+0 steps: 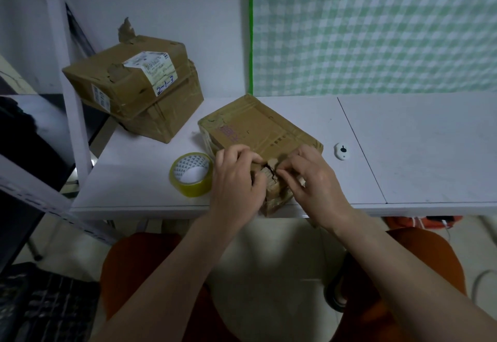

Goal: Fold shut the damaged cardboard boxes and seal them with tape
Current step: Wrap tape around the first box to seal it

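A flat brown cardboard box (252, 129) lies at the front edge of the white table (419, 147), its near corner torn open with a dark crack. My left hand (236, 177) grips the torn cardboard on the left of the crack. My right hand (312, 177) pinches the torn flap on the right of it. A roll of yellowish clear tape (191, 174) lies flat on the table just left of my left hand. Two more battered boxes (134, 86), stacked and bearing white labels, sit at the back left.
A small white round device (341, 151) lies on the table right of the box. A green checked curtain (376, 26) hangs behind. A white shelf post (72, 104) stands at the left. Orange chair cushions (419, 261) show under the table edge.
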### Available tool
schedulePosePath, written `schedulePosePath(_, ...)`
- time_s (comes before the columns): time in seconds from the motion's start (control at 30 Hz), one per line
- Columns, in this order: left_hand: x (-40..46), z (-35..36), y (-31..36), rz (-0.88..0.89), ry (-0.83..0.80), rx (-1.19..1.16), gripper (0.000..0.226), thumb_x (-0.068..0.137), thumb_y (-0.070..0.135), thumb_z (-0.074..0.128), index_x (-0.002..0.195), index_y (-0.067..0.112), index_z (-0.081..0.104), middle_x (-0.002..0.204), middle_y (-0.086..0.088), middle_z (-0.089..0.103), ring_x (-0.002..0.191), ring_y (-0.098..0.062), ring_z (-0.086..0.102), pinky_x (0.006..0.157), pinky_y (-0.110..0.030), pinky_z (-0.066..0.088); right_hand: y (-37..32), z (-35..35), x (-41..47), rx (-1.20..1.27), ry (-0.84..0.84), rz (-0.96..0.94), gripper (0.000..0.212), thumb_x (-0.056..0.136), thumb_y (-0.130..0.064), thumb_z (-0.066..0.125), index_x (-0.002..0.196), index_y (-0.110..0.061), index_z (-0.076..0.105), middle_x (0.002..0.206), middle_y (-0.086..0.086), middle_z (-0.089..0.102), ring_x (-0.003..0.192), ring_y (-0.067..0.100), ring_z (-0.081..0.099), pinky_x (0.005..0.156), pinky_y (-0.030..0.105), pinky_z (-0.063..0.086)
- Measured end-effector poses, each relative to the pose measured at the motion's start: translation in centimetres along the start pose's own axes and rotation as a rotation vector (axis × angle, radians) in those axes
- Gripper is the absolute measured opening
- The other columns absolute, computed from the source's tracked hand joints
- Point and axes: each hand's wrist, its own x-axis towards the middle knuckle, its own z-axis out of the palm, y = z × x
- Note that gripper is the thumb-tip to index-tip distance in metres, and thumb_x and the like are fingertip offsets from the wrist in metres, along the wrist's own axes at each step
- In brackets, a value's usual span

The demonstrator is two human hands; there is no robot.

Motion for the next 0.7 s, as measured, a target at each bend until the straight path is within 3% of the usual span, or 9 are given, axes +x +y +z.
schedulePosePath(0.13, 0.0, 0.2, -0.3, -0.007, -0.001, -0.049, 0.032, 0.079, 0.028, 0.04, 0.092, 0.011, 0.063, 0.11, -0.003, 0.055, 0.108, -0.017, 0.044, 0.091, -0.017, 0.026, 0.1, 0.2, -0.1, -0.007, -0.004, -0.006, 0.004, 0.085, -0.009, 0.065, 0.085, -0.007, 0.068, 0.083, 0.004, 0.054, 0.081, 0.02, 0.051, 0.068, 0.026, 0.041)
schedulePosePath(0.3, -0.5, 0.6, -0.3, -0.04, 0.013, -0.092, 0.013, 0.082, 0.014, 0.057, 0.093, 0.011, 0.061, 0.112, -0.003, 0.055, 0.111, -0.014, 0.042, 0.095, -0.024, 0.031, 0.1, 0.4, 0.2, -0.011, -0.021, 0.017, 0.003, 0.084, -0.008, 0.066, 0.085, -0.009, 0.069, 0.084, 0.001, 0.056, 0.082, 0.018, 0.048, 0.069, 0.022, 0.038)
schedulePosePath(0.43, -0.6, 0.6, -0.3, -0.034, 0.014, -0.11, 0.022, 0.083, 0.026, 0.048, 0.093, 0.013, 0.062, 0.115, -0.001, 0.055, 0.112, -0.011, 0.041, 0.096, -0.024, 0.032, 0.0, 0.4, 0.3, -0.037, -0.04, 0.021, 0.003, 0.085, -0.006, 0.066, 0.084, -0.008, 0.069, 0.084, 0.002, 0.058, 0.081, 0.019, 0.047, 0.069, 0.02, 0.036)
schedulePosePath(0.57, -0.8, 0.4, -0.5, -0.035, 0.011, -0.118, 0.015, 0.086, 0.021, 0.055, 0.095, 0.012, 0.062, 0.117, -0.001, 0.057, 0.113, -0.012, 0.044, 0.096, -0.025, 0.035, -0.1, 0.5, 0.6, -0.078, -0.052, 0.051, 0.003, 0.084, -0.006, 0.065, 0.083, -0.008, 0.068, 0.085, 0.002, 0.058, 0.082, 0.02, 0.049, 0.068, 0.022, 0.038)
schedulePosePath(0.7, -1.0, 0.4, -0.6, 0.009, -0.023, -0.093, 0.036, 0.093, 0.028, 0.043, 0.119, 0.012, 0.062, 0.132, 0.0, 0.056, 0.127, -0.015, 0.041, 0.107, -0.03, 0.033, 0.1, 0.4, 0.7, -0.046, -0.052, 0.027, 0.004, 0.083, -0.006, 0.067, 0.084, -0.009, 0.069, 0.086, 0.002, 0.058, 0.083, 0.02, 0.048, 0.072, 0.019, 0.037)
